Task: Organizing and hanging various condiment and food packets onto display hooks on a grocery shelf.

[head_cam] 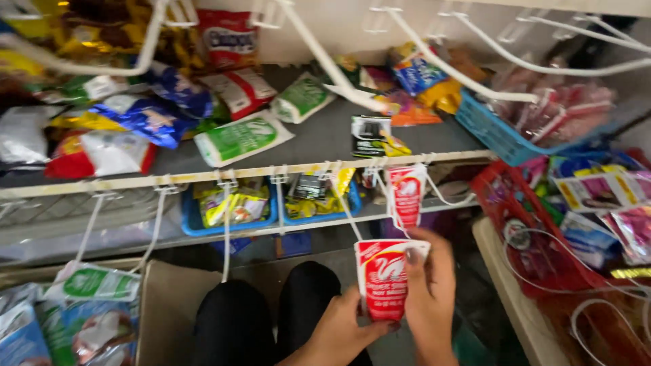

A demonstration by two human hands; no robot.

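Red-and-white sachet (383, 278) low before the shelf, pinched in both my hands: left hand (339, 329) under, right hand (428, 291) clamping its edge. Keep it flat, aligned with white peg (349, 217) (another hangs above).

Pretty clearly a small grocery or corner shop. The grey shelf (325, 139) is piled with loose snack and powder packets (241, 139) in green, blue and red, and white wire hooks (468, 74) stick out for hanging stock. Blue plastic baskets (234, 220) below hold small sachets, a red basket (505, 203) sits off to the side, and identical red-and-white sachets (405, 193) dangle from the shelf edge.
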